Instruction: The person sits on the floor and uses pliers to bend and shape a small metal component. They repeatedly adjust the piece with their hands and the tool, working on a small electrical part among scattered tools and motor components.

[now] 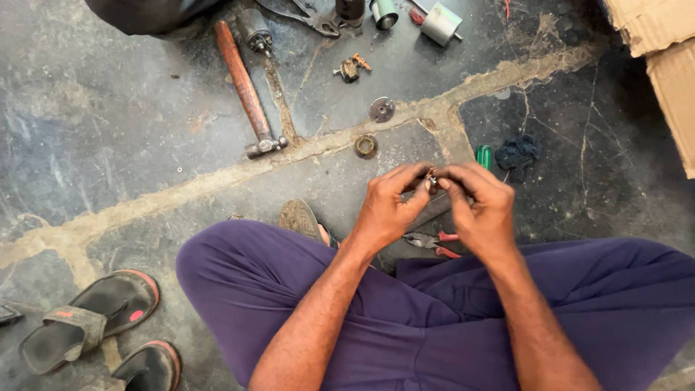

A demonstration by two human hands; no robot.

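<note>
Fingertips of both hands pinch together on a small metal part (432,179), held above the floor just in front of the knees. Left hand (387,210): thumb and forefinger curled in, closed on the part's left side. Right hand (483,210): fingers bent over, thumb tucked under, closed on its right side. The part is mostly hidden by the fingers; only a glint of grey metal shows, so its kind cannot be told.

Nearest the camera: purple trousers (434,318), legs folded, forearms reaching out over them. A worn sandal sole (300,217) pokes out by the left knee. Red-handled pliers (432,242) lie on the floor just below the hands, between the knees. Off to the left, a pair of black sandals (94,311) with red trim.

Just beyond the right hand: a green screwdriver handle (483,156) and a dark blue rag (517,152), near each other. Ahead of the hands, a brass-coloured ring (365,146) sits on the cement seam of the cracked concrete floor (108,123); a grey metal disc (381,109) a little farther on.

Farther: a wooden-handled hammer (246,90) lying slantwise, head toward the camera. A small orange-and-metal fitting (351,68). At the top edge, a small motor body (255,30), large pliers (304,16), a silver cylinder (441,23). Cardboard (670,65) at far right.
</note>
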